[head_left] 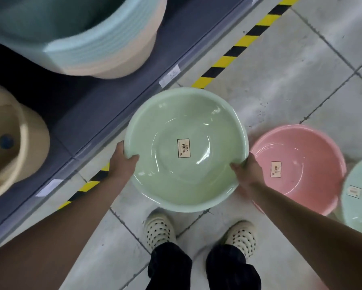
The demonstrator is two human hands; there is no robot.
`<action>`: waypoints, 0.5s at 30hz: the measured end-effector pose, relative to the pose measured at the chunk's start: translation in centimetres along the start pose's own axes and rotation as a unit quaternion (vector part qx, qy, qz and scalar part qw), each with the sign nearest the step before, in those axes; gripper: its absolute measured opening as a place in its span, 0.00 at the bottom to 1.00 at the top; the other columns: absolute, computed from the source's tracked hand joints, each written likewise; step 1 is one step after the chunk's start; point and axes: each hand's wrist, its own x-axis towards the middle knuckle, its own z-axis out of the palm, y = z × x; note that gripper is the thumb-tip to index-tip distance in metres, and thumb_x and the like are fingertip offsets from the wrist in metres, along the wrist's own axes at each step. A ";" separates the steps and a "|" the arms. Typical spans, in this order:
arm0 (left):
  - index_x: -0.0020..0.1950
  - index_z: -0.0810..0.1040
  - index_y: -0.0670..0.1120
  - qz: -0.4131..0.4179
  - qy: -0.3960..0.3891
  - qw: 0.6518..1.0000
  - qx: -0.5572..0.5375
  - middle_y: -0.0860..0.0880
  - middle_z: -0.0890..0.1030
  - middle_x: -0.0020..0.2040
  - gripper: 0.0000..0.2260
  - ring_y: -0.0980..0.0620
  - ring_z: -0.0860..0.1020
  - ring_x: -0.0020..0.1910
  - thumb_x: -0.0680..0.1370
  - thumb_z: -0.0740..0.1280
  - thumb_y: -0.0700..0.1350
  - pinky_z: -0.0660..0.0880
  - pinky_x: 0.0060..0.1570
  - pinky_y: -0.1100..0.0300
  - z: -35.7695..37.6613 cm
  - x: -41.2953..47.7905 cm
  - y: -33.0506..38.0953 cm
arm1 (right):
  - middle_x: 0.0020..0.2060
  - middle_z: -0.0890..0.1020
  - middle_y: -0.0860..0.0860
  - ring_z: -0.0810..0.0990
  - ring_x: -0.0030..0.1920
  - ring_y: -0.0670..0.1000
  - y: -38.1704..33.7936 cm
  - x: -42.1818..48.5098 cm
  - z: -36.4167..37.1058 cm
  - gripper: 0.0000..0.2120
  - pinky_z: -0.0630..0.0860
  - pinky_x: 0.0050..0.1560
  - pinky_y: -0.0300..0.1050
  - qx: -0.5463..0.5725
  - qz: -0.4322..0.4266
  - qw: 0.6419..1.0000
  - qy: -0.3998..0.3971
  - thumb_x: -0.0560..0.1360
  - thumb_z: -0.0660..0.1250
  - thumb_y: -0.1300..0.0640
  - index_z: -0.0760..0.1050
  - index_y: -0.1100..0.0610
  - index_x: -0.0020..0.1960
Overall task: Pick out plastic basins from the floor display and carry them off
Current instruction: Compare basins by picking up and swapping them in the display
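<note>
Now both hands, left hand [123, 162] and right hand [248, 171], grip the green basin [165, 126] by its rim. Only a label [183, 148] lies inside. A pink basin [310, 147] beside it holds just a label too.

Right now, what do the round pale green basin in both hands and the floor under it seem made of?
Round pale green basin: looks like glossy moulded plastic, with bright curved highlights and a thin rolled rim. Left hand and right hand grip that rim. Floor: probably matt grey ceramic or stone tile, with dark grout lines.
</note>
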 end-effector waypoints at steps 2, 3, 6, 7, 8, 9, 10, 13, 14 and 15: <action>0.67 0.70 0.46 0.012 -0.005 1.000 0.016 0.49 0.77 0.53 0.21 0.46 0.74 0.49 0.75 0.68 0.39 0.68 0.48 0.57 1.7 1.7 -0.9 | 0.58 0.81 0.58 0.78 0.57 0.61 1.4 2.2 1.5 0.23 0.72 0.51 0.46 -0.009 0.005 1.000 -0.001 0.76 0.67 0.58 0.68 0.57 0.69; 0.68 0.70 0.46 0.013 -0.005 1.000 0.021 0.49 0.78 0.54 0.21 0.47 0.74 0.50 0.75 0.68 0.39 0.68 0.48 0.58 2.4 2.4 -1.4 | 0.59 0.81 0.58 0.78 0.58 0.61 1.9 3.0 2.2 0.23 0.70 0.50 0.45 -0.014 0.006 1.000 -0.004 0.76 0.67 0.57 0.68 0.57 0.70; 0.70 0.69 0.45 0.001 -0.004 1.000 0.030 0.45 0.79 0.59 0.23 0.43 0.76 0.55 0.75 0.68 0.38 0.69 0.51 0.57 4.0 4.3 -2.9 | 0.60 0.80 0.55 0.78 0.59 0.60 3.5 5.1 4.6 0.26 0.69 0.50 0.43 0.002 0.002 1.000 -0.013 0.76 0.67 0.58 0.66 0.54 0.73; 0.70 0.69 0.45 -0.004 -0.005 0.999 0.031 0.44 0.79 0.60 0.23 0.42 0.76 0.57 0.75 0.68 0.38 0.70 0.51 0.56 4.6 4.9 -3.3 | 0.60 0.80 0.55 0.78 0.58 0.60 4.0 5.7 5.3 0.26 0.69 0.51 0.43 0.010 0.003 1.000 -0.015 0.76 0.67 0.59 0.66 0.54 0.72; 0.71 0.69 0.45 -0.007 -0.006 0.999 0.032 0.43 0.79 0.61 0.24 0.41 0.76 0.58 0.75 0.68 0.38 0.70 0.52 0.56 5.1 5.4 -3.6 | 0.60 0.80 0.55 0.79 0.56 0.59 4.5 6.3 5.9 0.25 0.70 0.51 0.43 0.017 0.006 1.000 -0.016 0.76 0.67 0.59 0.67 0.54 0.71; 0.71 0.69 0.45 -0.009 -0.005 0.999 0.032 0.43 0.79 0.62 0.24 0.41 0.76 0.59 0.75 0.68 0.38 0.70 0.52 0.56 5.5 5.9 -3.9 | 0.59 0.80 0.55 0.79 0.55 0.58 4.9 6.7 6.5 0.24 0.71 0.52 0.44 0.021 0.012 1.000 -0.019 0.76 0.67 0.59 0.67 0.55 0.71; 0.71 0.69 0.45 -0.012 -0.004 0.999 0.039 0.42 0.79 0.61 0.24 0.40 0.77 0.59 0.75 0.68 0.38 0.71 0.52 0.55 5.8 6.2 -4.0 | 0.59 0.80 0.55 0.79 0.55 0.57 5.3 7.2 6.9 0.25 0.73 0.54 0.46 0.028 0.015 0.999 -0.021 0.75 0.68 0.58 0.67 0.55 0.71; 0.66 0.71 0.43 0.001 0.005 0.996 0.086 0.41 0.80 0.58 0.20 0.39 0.78 0.56 0.75 0.69 0.40 0.73 0.52 0.54 6.3 6.3 -3.9 | 0.58 0.80 0.54 0.79 0.55 0.57 5.8 8.4 6.9 0.28 0.75 0.53 0.47 0.035 0.020 0.999 -0.032 0.74 0.70 0.58 0.66 0.54 0.72; 0.64 0.72 0.42 0.010 0.011 0.995 0.094 0.41 0.80 0.56 0.19 0.39 0.78 0.54 0.75 0.69 0.40 0.73 0.50 0.54 6.2 6.0 -3.4 | 0.56 0.80 0.53 0.79 0.53 0.57 5.8 8.6 6.4 0.29 0.75 0.51 0.45 0.039 0.017 0.998 -0.038 0.73 0.70 0.59 0.66 0.53 0.72; 0.63 0.73 0.43 0.019 0.016 0.995 0.094 0.42 0.81 0.54 0.17 0.40 0.78 0.52 0.75 0.68 0.40 0.73 0.49 0.55 6.1 5.6 -2.8 | 0.54 0.80 0.52 0.79 0.51 0.56 5.5 8.5 5.7 0.29 0.74 0.49 0.45 0.041 0.018 0.998 -0.043 0.73 0.70 0.59 0.66 0.51 0.72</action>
